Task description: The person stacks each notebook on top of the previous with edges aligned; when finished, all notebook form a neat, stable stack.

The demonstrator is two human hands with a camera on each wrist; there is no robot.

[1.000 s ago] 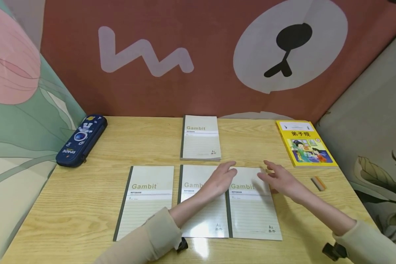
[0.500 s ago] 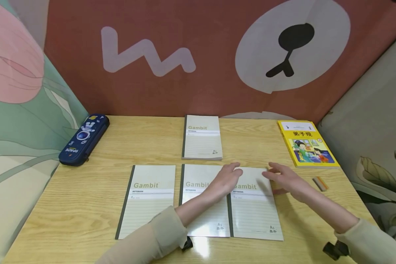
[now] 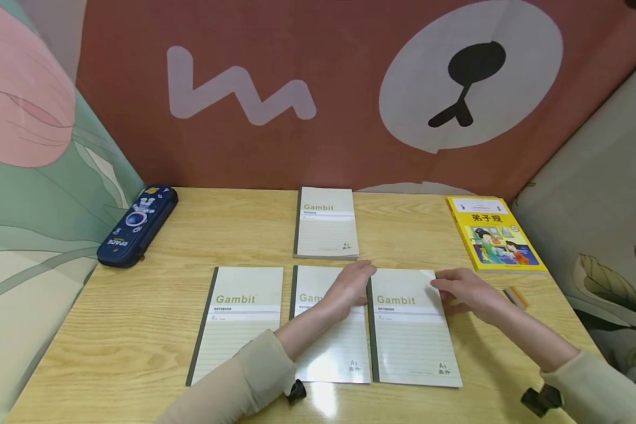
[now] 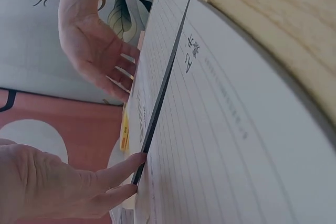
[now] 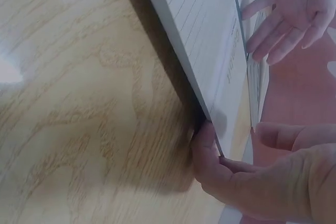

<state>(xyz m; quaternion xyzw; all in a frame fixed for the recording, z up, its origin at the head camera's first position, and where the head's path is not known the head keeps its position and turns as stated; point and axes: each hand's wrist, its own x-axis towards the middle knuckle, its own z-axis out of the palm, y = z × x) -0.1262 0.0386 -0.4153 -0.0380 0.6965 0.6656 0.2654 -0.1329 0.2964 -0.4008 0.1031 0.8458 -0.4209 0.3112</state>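
Three pale Gambit notebooks lie in a row on the table: the left notebook, the middle notebook and the right notebook. At the right notebook's top right corner, my right hand holds the edge; the right wrist view shows bent fingers around that corner. My left hand reaches over the middle notebook. Its extended fingertips touch the right notebook's dark spine near the top. Part of the middle notebook's cover is hidden under the left hand and forearm.
Behind the row sits a small stack of Gambit notebooks. A navy pencil case lies at the far left, and a yellow picture book at the far right. A small striped eraser-like block is beside the right hand.
The right notebook has shifted slightly right, leaving a narrow gap beside the middle one. My left hand has drawn back left to its spine, while my right hand has come onto its corner.
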